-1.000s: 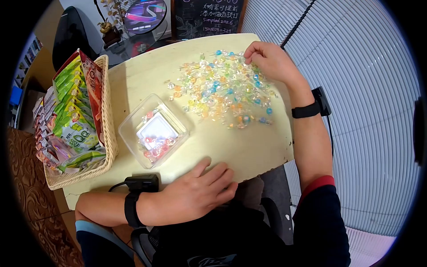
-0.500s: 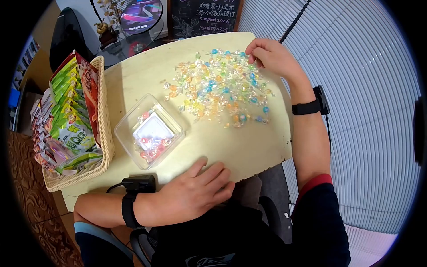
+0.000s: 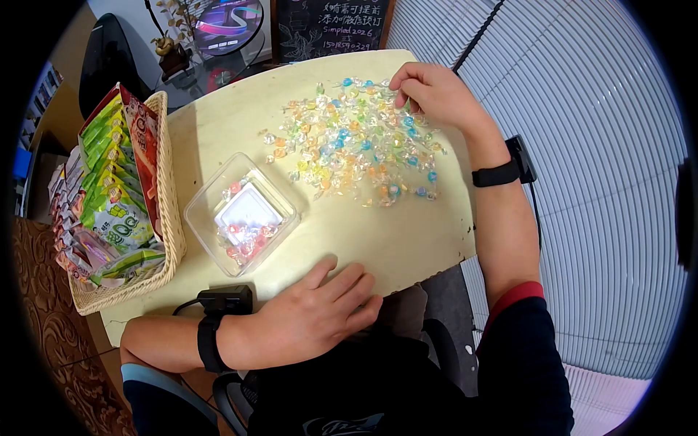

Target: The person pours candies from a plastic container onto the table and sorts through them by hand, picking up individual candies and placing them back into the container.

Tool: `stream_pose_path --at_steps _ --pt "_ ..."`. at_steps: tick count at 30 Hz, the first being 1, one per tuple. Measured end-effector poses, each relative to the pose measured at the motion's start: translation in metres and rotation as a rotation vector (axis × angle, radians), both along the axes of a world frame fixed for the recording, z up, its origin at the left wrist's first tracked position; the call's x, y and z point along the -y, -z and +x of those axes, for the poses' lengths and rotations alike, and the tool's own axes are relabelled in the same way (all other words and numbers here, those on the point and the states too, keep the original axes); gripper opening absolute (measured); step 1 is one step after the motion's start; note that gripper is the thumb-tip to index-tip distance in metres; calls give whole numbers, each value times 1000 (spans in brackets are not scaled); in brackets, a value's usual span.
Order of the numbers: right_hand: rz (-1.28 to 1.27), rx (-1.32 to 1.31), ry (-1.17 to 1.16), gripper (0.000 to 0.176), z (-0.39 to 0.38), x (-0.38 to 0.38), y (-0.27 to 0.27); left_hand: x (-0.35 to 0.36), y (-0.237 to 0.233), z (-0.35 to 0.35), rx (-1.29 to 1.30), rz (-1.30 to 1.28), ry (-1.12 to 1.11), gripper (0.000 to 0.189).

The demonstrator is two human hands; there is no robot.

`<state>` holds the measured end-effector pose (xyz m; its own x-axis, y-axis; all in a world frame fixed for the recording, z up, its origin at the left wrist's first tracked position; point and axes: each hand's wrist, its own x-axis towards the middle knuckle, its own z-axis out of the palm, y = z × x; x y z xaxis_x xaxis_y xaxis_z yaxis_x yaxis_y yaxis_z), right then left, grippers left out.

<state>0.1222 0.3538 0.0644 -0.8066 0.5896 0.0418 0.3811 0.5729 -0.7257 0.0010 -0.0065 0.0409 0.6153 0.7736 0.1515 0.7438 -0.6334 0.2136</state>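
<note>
Wrapped candies [image 3: 342,138] in blue, orange, yellow, green and clear lie spread over the far right part of the cream table. At their upper right edge is my right hand [image 3: 432,94], its fingers curled down among the candies. Its fingertips are pinched together, and what lies between them is hidden. My left hand [image 3: 320,312] rests at the near table edge with fingers apart and nothing in it. Beyond it stands a clear plastic tub [image 3: 285,218] with several pink candies [image 3: 251,243] and a white square on its bottom.
A wicker basket [image 3: 171,211] full of green and red snack packets stands at the left of the table. Beyond the far edge are a chalkboard [image 3: 331,29] and a small glass table with ornaments. White slatted blinds [image 3: 582,167] rise close on the right.
My right hand has shifted slightly left along the far edge of the candies. My left hand stays in place, and the whole view has moved a little.
</note>
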Motion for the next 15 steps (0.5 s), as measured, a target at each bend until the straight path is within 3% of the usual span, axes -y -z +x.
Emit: stream_pose_path --at_steps 3,5,15 --pt "23 -54 4 27 -1 4 -6 0 0 0 13 -3 3 58" --pt "-128 -10 -44 27 -4 11 -9 0 -1 0 2 -5 4 58" --pt "-59 -95 -4 26 -8 13 -4 0 0 0 0 -3 -1 58"
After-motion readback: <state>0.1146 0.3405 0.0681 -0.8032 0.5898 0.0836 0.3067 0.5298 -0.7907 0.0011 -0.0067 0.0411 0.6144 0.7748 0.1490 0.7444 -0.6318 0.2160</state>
